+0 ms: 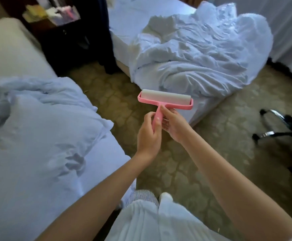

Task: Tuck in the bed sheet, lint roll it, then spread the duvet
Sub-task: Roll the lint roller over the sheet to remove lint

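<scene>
Head view: my left hand [148, 134] and right hand [174, 126] both grip the lint roller [165, 100] near the duvet [194, 58], so I'd roll the sheet [124, 20] beyond it in overlapping strokes.

Smooth pink plastic lint roller [165, 101]; crumpled white cloth duvet [194, 56].

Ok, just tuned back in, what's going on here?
A person stands between two beds holding a pink lint roller with both hands. The left hand grips the handle and the right hand holds it just under the roller head. The roller is in the air above the carpet, touching neither bed. The near bed's sheet looks wrinkled, and a crumpled duvet is heaped on the far bed.
</scene>
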### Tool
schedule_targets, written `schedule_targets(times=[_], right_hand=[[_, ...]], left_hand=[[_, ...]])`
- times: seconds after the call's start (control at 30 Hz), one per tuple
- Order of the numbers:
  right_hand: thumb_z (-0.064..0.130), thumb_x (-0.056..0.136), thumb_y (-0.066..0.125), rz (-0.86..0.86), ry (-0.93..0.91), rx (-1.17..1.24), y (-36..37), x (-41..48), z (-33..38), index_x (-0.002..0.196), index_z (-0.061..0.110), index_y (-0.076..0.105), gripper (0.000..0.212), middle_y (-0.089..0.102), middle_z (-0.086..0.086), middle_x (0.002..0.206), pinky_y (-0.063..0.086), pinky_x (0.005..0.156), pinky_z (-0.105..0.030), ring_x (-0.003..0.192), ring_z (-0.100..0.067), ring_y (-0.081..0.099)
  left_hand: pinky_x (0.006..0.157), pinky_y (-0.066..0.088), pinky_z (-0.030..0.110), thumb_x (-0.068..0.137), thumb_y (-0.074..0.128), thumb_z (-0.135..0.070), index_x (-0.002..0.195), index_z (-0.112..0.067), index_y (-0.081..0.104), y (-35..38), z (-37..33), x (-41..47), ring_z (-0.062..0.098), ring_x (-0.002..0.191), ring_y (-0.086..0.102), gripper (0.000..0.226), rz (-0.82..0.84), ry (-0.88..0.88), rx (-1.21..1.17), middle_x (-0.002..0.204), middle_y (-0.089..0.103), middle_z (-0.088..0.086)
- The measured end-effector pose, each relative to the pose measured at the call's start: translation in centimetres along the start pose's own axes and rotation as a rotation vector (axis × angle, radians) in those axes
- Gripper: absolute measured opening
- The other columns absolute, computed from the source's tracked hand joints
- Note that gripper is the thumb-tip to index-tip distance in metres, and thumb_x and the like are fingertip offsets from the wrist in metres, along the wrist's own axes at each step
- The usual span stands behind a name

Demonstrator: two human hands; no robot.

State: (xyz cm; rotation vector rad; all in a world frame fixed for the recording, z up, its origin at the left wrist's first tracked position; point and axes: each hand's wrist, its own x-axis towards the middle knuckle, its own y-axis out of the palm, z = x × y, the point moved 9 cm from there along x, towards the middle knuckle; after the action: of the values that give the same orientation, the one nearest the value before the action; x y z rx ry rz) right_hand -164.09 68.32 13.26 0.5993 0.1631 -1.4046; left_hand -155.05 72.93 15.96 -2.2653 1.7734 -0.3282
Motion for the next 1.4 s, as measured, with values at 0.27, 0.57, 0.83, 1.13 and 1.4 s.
schedule_targets(times=[0.27, 0.57, 0.83, 1.13, 1.4], right_hand=[[0.027, 0.092, 0.055, 0.26, 0.107, -0.19, 10.6, 15.0, 4.0, 0.101, 0.024, 0.056, 0.009, 0.064, -0.001, 0.097, 0.051, 0.089, -0.031, 0.088, -0.014, 0.064], [0.03, 0.092, 0.056, 0.437, 0.149, -0.349, 27.4, 33.4, 8.1, 0.116, 0.015, 0.055, 0.028, 0.064, -0.004, 0.103, 0.052, 0.077, -0.024, 0.09, -0.015, 0.064], [0.03, 0.093, 0.054, 0.531, 0.16, -0.463, 39.4, 48.0, 12.3, 0.092, 0.019, 0.059, 0.012, 0.064, 0.0, 0.087, 0.051, 0.075, -0.024, 0.078, -0.011, 0.062], [0.032, 0.095, 0.051, 0.644, 0.196, -0.568, 53.7, 66.3, 16.7, 0.091, 0.021, 0.057, 0.013, 0.063, 0.0, 0.087, 0.049, 0.068, -0.022, 0.08, -0.011, 0.062], [0.029, 0.095, 0.051, 0.708, 0.256, -0.59, 67.2, 79.7, 18.6, 0.115, 0.012, 0.057, 0.027, 0.064, -0.003, 0.09, 0.052, 0.071, -0.025, 0.081, -0.014, 0.064]], left_hand=[[0.073, 0.042, 0.002, 0.096, 0.044, -0.037, 0.123, -0.02, 0.051, -6.2, 2.7, 14.0, -0.006, 0.079, 0.056, 0.033, -0.343, -0.126, 0.048, 0.102, 0.056, -0.017], [0.084, 0.045, 0.009, 0.095, 0.049, -0.034, 0.126, -0.018, 0.052, -17.9, 7.3, 33.1, 0.006, 0.096, 0.059, 0.035, -0.602, -0.179, 0.107, 0.115, 0.061, -0.007], [0.085, 0.055, 0.026, 0.095, 0.049, -0.033, 0.127, -0.018, 0.05, -25.5, 10.4, 49.2, 0.014, 0.096, 0.064, 0.035, -0.736, -0.212, 0.089, 0.114, 0.064, -0.001], [0.073, 0.051, 0.009, 0.095, 0.048, -0.035, 0.125, -0.021, 0.051, -34.5, 14.8, 69.5, 0.004, 0.086, 0.062, 0.033, -0.881, -0.281, 0.009, 0.104, 0.06, -0.013], [0.063, 0.045, 0.001, 0.096, 0.047, -0.033, 0.122, -0.02, 0.051, -44.8, 18.8, 84.5, -0.003, 0.076, 0.058, 0.029, -0.951, -0.334, 0.009, 0.096, 0.056, -0.016]])
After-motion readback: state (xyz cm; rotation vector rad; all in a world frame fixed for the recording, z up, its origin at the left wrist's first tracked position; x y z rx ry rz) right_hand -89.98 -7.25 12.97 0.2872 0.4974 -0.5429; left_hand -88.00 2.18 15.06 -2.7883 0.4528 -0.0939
